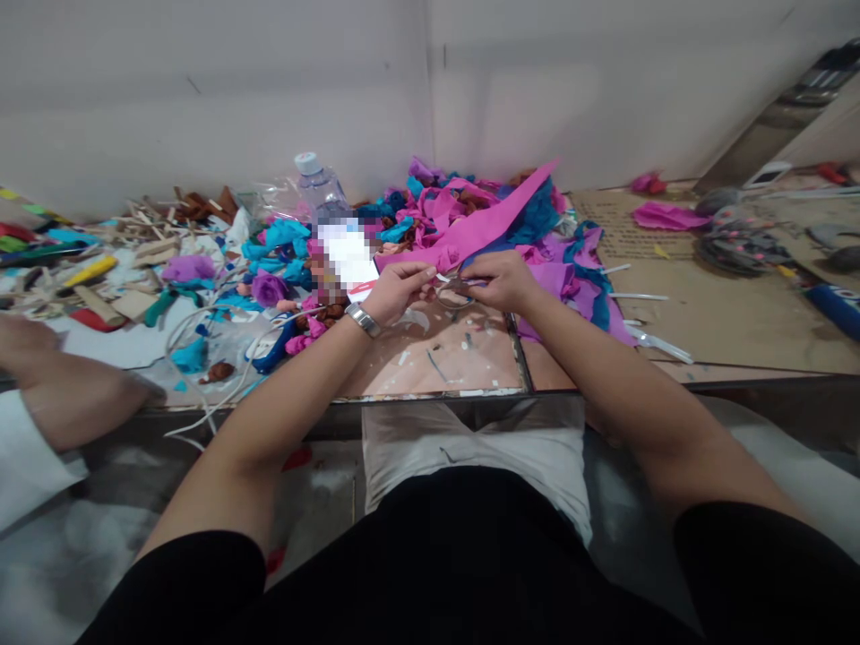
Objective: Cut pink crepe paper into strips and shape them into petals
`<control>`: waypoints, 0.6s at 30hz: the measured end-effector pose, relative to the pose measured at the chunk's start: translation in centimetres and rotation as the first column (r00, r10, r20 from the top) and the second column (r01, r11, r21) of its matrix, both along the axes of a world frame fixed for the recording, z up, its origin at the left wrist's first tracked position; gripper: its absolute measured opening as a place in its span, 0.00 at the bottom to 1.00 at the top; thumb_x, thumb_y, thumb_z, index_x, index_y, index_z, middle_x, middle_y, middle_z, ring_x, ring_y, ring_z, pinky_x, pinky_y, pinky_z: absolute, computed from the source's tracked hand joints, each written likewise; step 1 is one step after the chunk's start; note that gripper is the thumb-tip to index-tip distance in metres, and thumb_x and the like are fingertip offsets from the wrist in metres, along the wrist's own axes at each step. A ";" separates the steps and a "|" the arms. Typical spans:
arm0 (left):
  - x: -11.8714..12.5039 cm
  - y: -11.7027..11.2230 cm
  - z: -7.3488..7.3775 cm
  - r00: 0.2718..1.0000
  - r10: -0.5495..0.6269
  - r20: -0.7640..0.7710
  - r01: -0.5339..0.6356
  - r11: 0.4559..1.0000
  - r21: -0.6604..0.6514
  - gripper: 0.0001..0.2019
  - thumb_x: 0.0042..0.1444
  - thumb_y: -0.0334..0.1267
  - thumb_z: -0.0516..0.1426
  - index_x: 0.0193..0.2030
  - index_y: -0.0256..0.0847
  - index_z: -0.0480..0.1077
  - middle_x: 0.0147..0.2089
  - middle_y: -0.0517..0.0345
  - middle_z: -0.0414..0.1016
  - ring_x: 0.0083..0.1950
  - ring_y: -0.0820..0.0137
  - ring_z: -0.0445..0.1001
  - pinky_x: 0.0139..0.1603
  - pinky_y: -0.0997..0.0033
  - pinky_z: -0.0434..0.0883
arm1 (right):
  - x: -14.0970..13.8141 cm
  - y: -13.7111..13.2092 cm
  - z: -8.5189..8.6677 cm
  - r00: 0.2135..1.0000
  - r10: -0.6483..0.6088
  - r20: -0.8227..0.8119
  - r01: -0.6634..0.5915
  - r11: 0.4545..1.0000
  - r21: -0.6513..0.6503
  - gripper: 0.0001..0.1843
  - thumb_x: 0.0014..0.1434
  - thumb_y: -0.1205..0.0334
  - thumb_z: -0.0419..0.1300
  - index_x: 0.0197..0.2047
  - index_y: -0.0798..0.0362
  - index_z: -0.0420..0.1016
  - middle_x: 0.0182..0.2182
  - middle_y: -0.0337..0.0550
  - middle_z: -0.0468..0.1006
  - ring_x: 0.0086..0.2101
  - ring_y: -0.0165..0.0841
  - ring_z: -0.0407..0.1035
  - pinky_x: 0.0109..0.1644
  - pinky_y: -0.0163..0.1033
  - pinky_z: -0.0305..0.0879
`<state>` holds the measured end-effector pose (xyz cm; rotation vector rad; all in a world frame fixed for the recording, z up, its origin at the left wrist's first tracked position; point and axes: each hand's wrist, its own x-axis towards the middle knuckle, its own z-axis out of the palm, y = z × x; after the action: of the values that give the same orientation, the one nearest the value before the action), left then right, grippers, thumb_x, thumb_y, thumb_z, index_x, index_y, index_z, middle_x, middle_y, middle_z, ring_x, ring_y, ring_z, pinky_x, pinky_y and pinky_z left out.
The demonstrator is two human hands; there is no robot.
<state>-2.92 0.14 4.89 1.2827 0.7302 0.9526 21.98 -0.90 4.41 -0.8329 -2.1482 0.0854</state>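
Observation:
My left hand (398,288), with a metal watch on the wrist, is closed in a pinch over the table. A thin white strip (443,279) sticks out from its fingertips towards the right. My right hand (501,278) is closed just beside it, fingers curled round something small that its own fingers mostly hide. A thin loop, perhaps wire or string, hangs below the fingertips. Right behind both hands, a long bright pink crepe paper strip (494,219) slants up to the right. A phone with a lit screen (349,253) lies behind my left hand.
Crumpled blue, purple and brown paper pieces (275,240) and a clear bottle (319,186) lie left of centre. Wood scraps (151,246) cover the far left, near another person's arm (81,394). A white cable (176,336) hangs over the edge. Cardboard (645,305) lies at right.

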 end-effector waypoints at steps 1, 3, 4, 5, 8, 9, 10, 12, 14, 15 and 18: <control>0.0 0.0 0.0 1.000 0.003 -0.004 -0.003 1.000 0.000 0.26 0.42 0.55 0.79 0.36 0.35 0.82 0.26 0.60 0.75 0.27 0.76 0.75 0.32 0.77 0.75 | 0.0 0.0 0.0 1.000 -0.002 -0.006 0.002 1.000 -0.003 0.23 0.67 0.39 0.64 0.37 0.51 0.88 0.33 0.48 0.88 0.33 0.37 0.80 0.39 0.40 0.69; 0.0 0.0 0.0 1.000 0.006 -0.016 -0.006 1.000 -0.005 0.25 0.44 0.55 0.78 0.36 0.36 0.82 0.26 0.60 0.76 0.27 0.76 0.75 0.33 0.76 0.75 | 0.0 0.0 0.0 1.000 -0.008 -0.004 0.008 1.000 -0.004 0.23 0.67 0.40 0.65 0.37 0.50 0.88 0.34 0.48 0.88 0.34 0.37 0.80 0.40 0.40 0.70; -0.1 0.0 -0.1 1.000 0.003 -0.020 -0.004 1.000 -0.010 0.25 0.44 0.55 0.78 0.36 0.36 0.82 0.26 0.60 0.76 0.28 0.76 0.75 0.33 0.76 0.75 | 0.1 -0.1 0.0 1.000 -0.013 0.004 0.013 1.000 0.001 0.22 0.67 0.40 0.65 0.37 0.50 0.88 0.34 0.48 0.88 0.35 0.38 0.81 0.41 0.41 0.70; 0.0 0.0 0.0 1.000 0.000 -0.019 -0.001 1.000 -0.017 0.24 0.44 0.55 0.78 0.36 0.36 0.82 0.27 0.60 0.76 0.28 0.76 0.75 0.33 0.76 0.76 | 0.1 -0.1 0.1 1.000 -0.020 0.015 0.020 1.000 0.007 0.21 0.67 0.42 0.65 0.38 0.50 0.89 0.35 0.48 0.88 0.35 0.38 0.81 0.41 0.41 0.70; 0.0 0.0 0.0 1.000 -0.015 0.000 0.015 1.000 -0.025 0.25 0.43 0.55 0.78 0.36 0.36 0.82 0.27 0.60 0.76 0.28 0.76 0.75 0.34 0.76 0.76 | 0.2 -0.1 0.2 0.998 -0.047 0.051 0.046 0.999 0.022 0.20 0.67 0.45 0.65 0.39 0.51 0.89 0.36 0.49 0.89 0.36 0.39 0.82 0.41 0.41 0.70; 0.0 -0.1 0.1 1.000 -0.019 0.008 0.019 1.000 -0.023 0.25 0.42 0.55 0.78 0.36 0.35 0.82 0.28 0.60 0.76 0.28 0.76 0.75 0.33 0.76 0.76 | 0.2 -0.2 0.2 0.997 -0.056 0.059 0.055 0.998 0.025 0.19 0.67 0.46 0.65 0.39 0.52 0.90 0.36 0.49 0.89 0.37 0.39 0.82 0.41 0.41 0.70; 0.0 -0.1 0.1 1.000 -0.021 0.012 0.021 1.000 -0.019 0.26 0.41 0.55 0.79 0.35 0.35 0.82 0.28 0.59 0.76 0.28 0.77 0.75 0.33 0.76 0.75 | 0.2 -0.1 0.2 0.996 -0.066 0.065 0.064 0.998 0.029 0.19 0.67 0.47 0.65 0.40 0.52 0.90 0.36 0.49 0.89 0.37 0.39 0.82 0.41 0.41 0.69; 0.0 0.0 0.1 1.000 -0.021 0.009 0.021 1.000 -0.007 0.26 0.41 0.56 0.79 0.35 0.35 0.82 0.29 0.59 0.77 0.28 0.77 0.74 0.33 0.75 0.75 | 0.2 -0.1 0.2 0.994 -0.086 0.073 0.084 0.996 0.032 0.18 0.66 0.48 0.65 0.41 0.52 0.90 0.37 0.49 0.89 0.37 0.39 0.82 0.41 0.41 0.69; -0.1 0.1 0.0 1.000 -0.018 -0.015 0.018 0.999 0.027 0.26 0.41 0.58 0.78 0.35 0.36 0.83 0.28 0.59 0.76 0.28 0.76 0.74 0.34 0.74 0.74 | 0.2 -0.1 0.2 0.991 -0.101 0.086 0.099 0.995 0.024 0.16 0.65 0.49 0.66 0.42 0.52 0.90 0.37 0.48 0.89 0.37 0.40 0.82 0.41 0.41 0.69; -0.1 0.1 -0.1 0.999 -0.013 -0.037 0.015 0.998 0.058 0.26 0.43 0.59 0.77 0.35 0.36 0.83 0.28 0.59 0.76 0.28 0.76 0.73 0.34 0.74 0.74 | 0.2 -0.1 0.2 0.990 -0.106 0.093 0.105 0.994 0.017 0.16 0.65 0.50 0.66 0.42 0.52 0.90 0.38 0.48 0.90 0.38 0.39 0.82 0.41 0.41 0.69; -0.2 0.3 -0.3 0.991 0.029 -0.132 -0.002 0.980 0.200 0.26 0.50 0.63 0.73 0.35 0.37 0.83 0.28 0.58 0.76 0.29 0.73 0.74 0.35 0.72 0.73 | 0.1 -0.2 0.1 0.986 -0.120 0.116 0.120 0.993 0.001 0.15 0.65 0.51 0.67 0.43 0.51 0.90 0.38 0.48 0.90 0.38 0.39 0.82 0.41 0.41 0.68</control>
<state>-3.13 0.43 4.56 1.5304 0.7637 0.9777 22.10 -1.05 4.56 -0.9903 -2.2011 -0.0194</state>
